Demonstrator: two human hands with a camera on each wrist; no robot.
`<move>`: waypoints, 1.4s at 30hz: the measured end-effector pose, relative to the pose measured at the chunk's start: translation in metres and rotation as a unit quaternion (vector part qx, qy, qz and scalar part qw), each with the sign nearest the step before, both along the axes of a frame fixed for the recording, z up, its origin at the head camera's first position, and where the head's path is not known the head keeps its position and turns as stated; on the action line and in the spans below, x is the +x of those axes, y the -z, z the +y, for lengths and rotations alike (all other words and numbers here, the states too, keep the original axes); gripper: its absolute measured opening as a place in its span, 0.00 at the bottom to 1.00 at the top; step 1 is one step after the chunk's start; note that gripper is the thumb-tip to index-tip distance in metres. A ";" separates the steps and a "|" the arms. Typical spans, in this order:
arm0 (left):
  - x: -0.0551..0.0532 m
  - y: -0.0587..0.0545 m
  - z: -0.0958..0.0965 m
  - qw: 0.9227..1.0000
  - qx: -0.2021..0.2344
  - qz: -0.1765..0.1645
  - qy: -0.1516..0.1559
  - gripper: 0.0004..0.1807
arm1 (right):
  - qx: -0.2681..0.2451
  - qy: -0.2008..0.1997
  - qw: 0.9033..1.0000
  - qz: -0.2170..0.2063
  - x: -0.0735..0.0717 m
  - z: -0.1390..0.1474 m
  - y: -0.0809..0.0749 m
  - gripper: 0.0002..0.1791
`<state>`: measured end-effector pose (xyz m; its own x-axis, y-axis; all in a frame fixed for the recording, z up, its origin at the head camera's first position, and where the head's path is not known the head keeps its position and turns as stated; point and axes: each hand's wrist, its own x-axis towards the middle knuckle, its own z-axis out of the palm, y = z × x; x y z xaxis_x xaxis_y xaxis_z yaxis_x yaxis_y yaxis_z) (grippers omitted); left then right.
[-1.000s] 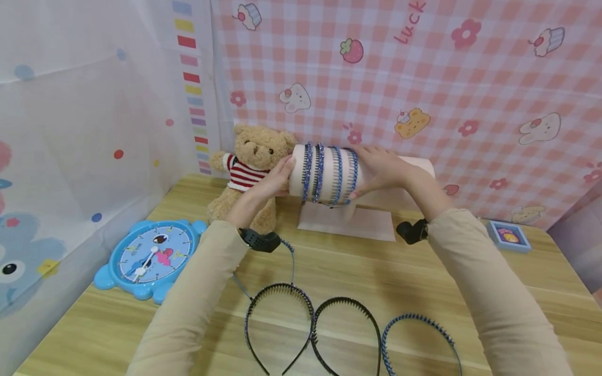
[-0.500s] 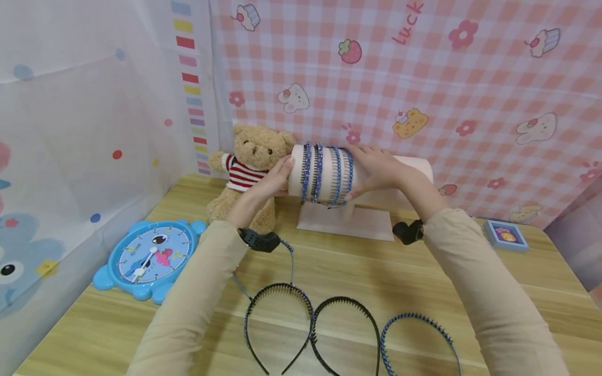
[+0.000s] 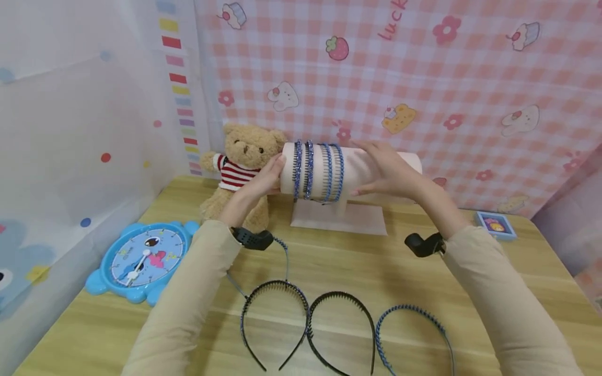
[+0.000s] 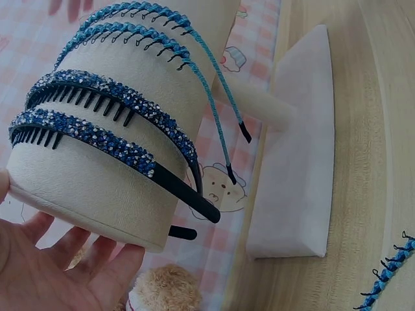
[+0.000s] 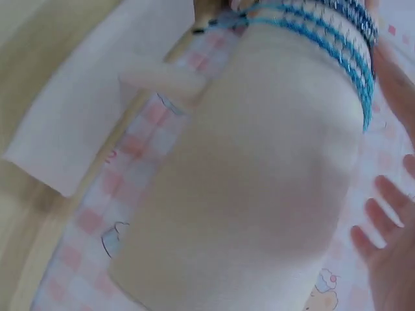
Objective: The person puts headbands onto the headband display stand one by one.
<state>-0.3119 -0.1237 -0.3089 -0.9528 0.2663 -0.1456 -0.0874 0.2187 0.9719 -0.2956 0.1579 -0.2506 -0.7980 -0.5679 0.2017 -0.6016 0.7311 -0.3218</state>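
A pale, roll-shaped headband stand (image 3: 355, 167) carries several headbands near its left end. Two are dark with blue-silver glitter, the outer glitter headband (image 4: 97, 139) closest to the rim. Beside them sit two blue wrapped headbands, the rightmost blue headband (image 3: 339, 175) close to its neighbour. My left hand (image 3: 264, 180) holds the roll's left end, fingers at the rim in the left wrist view. To the right of the headbands, my right hand (image 3: 390, 169) is spread around the roll, thumb in front. In the right wrist view its fingers (image 5: 389, 220) are apart from the roll.
On the wooden table lie a glitter headband (image 3: 242, 318), a black headband (image 3: 371, 319) and a blue headband (image 3: 379, 339); another blue headband (image 3: 287, 261) is partly behind my left arm. A teddy bear (image 3: 244, 149), a toy clock (image 3: 143, 256) and a small framed box (image 3: 496, 225) stand around.
The rightmost blue headband has slid slightly left toward its neighbour. My right hand has come away from it, moving right and opening wider. My left hand stays at the roll's end.
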 end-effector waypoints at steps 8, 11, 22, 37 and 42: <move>0.002 -0.001 -0.001 1.000 0.000 -0.004 -0.001 0.32 | -0.166 -0.160 0.963 0.137 0.024 -0.017 0.032 0.23; 0.002 -0.002 0.000 1.000 -0.001 -0.005 0.002 0.32 | -0.151 -0.180 0.970 0.064 0.031 -0.033 0.048 0.17; 0.003 -0.001 -0.003 1.000 -0.002 -0.005 0.001 0.32 | 0.055 -0.138 0.949 -0.278 0.021 -0.106 0.111 0.23; 0.003 -0.003 0.001 1.000 -0.006 -0.006 -0.004 0.32 | -0.048 0.051 0.943 -0.325 0.024 -0.143 0.144 0.12; 0.003 -0.001 -0.001 1.000 -0.011 0.002 0.003 0.33 | -0.052 0.070 0.933 -0.350 0.028 -0.125 0.134 0.15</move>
<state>-0.3093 -0.1244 -0.3076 -0.9517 0.2692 -0.1479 -0.0820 0.2414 0.9670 -0.2677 0.0331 -0.3841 -0.8198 -0.4550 -0.3477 -0.1189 0.7292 -0.6739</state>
